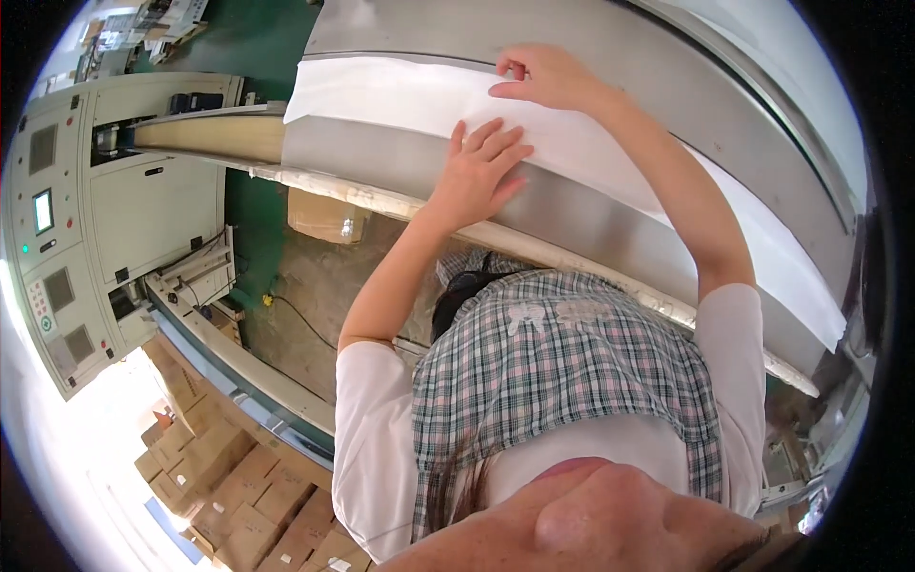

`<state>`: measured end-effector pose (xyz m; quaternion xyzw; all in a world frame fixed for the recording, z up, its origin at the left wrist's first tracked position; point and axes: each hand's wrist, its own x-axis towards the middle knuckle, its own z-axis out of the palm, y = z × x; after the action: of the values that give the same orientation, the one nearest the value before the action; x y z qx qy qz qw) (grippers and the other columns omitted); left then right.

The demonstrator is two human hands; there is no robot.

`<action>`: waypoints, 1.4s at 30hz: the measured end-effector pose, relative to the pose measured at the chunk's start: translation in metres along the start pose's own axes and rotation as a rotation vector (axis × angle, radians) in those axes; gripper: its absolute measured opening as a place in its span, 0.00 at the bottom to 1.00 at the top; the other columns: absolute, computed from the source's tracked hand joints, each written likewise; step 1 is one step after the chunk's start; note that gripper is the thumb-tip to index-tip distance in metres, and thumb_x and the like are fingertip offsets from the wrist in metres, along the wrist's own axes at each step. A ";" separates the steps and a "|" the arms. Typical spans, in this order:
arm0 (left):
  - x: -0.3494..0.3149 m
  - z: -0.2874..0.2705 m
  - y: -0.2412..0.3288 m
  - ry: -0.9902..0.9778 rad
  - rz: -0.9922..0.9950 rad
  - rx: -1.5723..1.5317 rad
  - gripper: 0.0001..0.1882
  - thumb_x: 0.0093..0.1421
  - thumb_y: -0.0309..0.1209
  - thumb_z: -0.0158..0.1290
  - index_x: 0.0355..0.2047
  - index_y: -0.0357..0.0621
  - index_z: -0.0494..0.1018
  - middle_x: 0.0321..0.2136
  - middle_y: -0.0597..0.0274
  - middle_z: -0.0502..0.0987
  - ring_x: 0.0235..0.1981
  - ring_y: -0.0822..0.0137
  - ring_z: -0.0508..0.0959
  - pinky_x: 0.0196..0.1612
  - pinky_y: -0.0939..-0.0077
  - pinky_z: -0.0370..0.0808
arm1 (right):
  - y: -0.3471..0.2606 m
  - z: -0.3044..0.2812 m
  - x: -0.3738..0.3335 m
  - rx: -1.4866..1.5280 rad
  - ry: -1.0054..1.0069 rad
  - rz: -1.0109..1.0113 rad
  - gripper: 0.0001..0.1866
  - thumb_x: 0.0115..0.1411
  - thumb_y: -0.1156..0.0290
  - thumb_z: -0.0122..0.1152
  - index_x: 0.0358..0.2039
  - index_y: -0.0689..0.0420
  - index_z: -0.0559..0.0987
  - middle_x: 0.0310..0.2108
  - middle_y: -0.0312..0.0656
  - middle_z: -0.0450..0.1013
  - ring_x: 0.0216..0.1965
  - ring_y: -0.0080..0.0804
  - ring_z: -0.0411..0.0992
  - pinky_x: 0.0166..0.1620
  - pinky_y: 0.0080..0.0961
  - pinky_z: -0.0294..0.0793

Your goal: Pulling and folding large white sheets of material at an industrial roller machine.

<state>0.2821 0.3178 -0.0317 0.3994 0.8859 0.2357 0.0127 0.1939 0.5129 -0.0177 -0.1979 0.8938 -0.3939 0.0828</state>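
A long white strip of thin sheet material, cloth or paper, lies across the grey metal work surface in front of me. My left hand is open, its spread fingers reaching over the strip's near edge and its palm over the bare metal. Farther off and to the right, my right hand hovers at or rests on the strip's far edge. Its fingers are loosely curled and the thumb stands apart from them, with nothing visible in between. Whether its fingertips touch the sheet is hard to make out.
A pale padded rail runs along the surface's near edge, close to my apron. At the left stands a machine cabinet with a small screen and buttons. Stacked cardboard boxes fill the lower left. A cable trails over the floor.
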 end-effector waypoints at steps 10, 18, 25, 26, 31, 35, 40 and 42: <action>-0.027 -0.035 -0.084 0.051 -0.050 0.127 0.22 0.51 0.43 0.53 0.46 0.55 0.69 0.51 0.61 0.65 0.56 0.51 0.58 0.54 0.34 0.46 | -0.061 0.039 0.003 -0.193 0.167 -0.284 0.04 0.48 0.73 0.57 0.24 0.56 0.71 0.25 0.39 0.66 0.28 0.37 0.66 0.30 0.30 0.67; -0.049 -0.081 -0.247 0.124 -0.388 0.633 0.21 0.57 0.46 0.45 0.48 0.52 0.67 0.51 0.50 0.64 0.54 0.46 0.60 0.50 0.35 0.55 | -0.066 0.085 0.001 -0.318 0.196 -0.270 0.07 0.43 0.80 0.55 0.25 0.59 0.69 0.42 0.39 0.69 0.37 0.35 0.67 0.33 0.27 0.73; -0.029 -0.172 -0.260 0.470 -0.331 0.216 0.12 0.53 0.34 0.51 0.36 0.44 0.72 0.37 0.52 0.73 0.41 0.53 0.72 0.42 0.63 0.70 | -0.074 0.107 0.031 -0.310 0.062 -0.326 0.07 0.42 0.80 0.53 0.25 0.59 0.69 0.51 0.36 0.65 0.41 0.37 0.65 0.39 0.27 0.72; -0.013 -0.173 -0.233 0.471 -0.264 0.004 0.10 0.53 0.32 0.52 0.35 0.44 0.72 0.35 0.53 0.74 0.39 0.55 0.73 0.42 0.66 0.70 | -0.075 0.110 0.036 -0.308 0.059 -0.383 0.07 0.42 0.80 0.52 0.26 0.59 0.69 0.51 0.36 0.65 0.41 0.37 0.65 0.40 0.27 0.71; 0.044 -0.108 -0.183 0.210 0.081 -0.120 0.09 0.53 0.31 0.52 0.33 0.42 0.74 0.32 0.53 0.74 0.33 0.55 0.74 0.36 0.68 0.71 | -0.082 0.116 0.045 -0.336 0.014 -0.434 0.08 0.44 0.79 0.51 0.28 0.58 0.69 0.50 0.36 0.65 0.42 0.37 0.64 0.42 0.28 0.70; 0.067 -0.047 -0.183 0.164 -0.003 0.003 0.11 0.54 0.36 0.50 0.23 0.41 0.72 0.23 0.52 0.72 0.26 0.50 0.72 0.31 0.60 0.69 | -0.075 0.108 0.019 -0.381 0.123 -0.330 0.13 0.42 0.78 0.53 0.32 0.58 0.70 0.47 0.41 0.66 0.43 0.39 0.64 0.43 0.28 0.69; 0.023 -0.026 -0.203 0.142 -0.053 0.161 0.10 0.55 0.34 0.46 0.20 0.42 0.68 0.22 0.51 0.71 0.26 0.49 0.71 0.30 0.57 0.67 | -0.056 0.058 -0.061 -0.340 0.087 -0.066 0.23 0.42 0.79 0.55 0.43 0.54 0.69 0.47 0.44 0.61 0.48 0.40 0.61 0.44 0.31 0.69; -0.009 -0.029 -0.207 0.058 -0.078 0.127 0.09 0.55 0.30 0.44 0.21 0.40 0.67 0.23 0.50 0.70 0.28 0.49 0.70 0.31 0.56 0.66 | -0.051 0.030 -0.110 -0.361 0.067 0.062 0.25 0.41 0.79 0.57 0.44 0.54 0.68 0.46 0.44 0.61 0.48 0.40 0.61 0.44 0.31 0.69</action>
<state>0.1365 0.1817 -0.0964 0.3575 0.9140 0.1897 -0.0292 0.3176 0.5074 -0.0015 -0.1687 0.9578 -0.2308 0.0284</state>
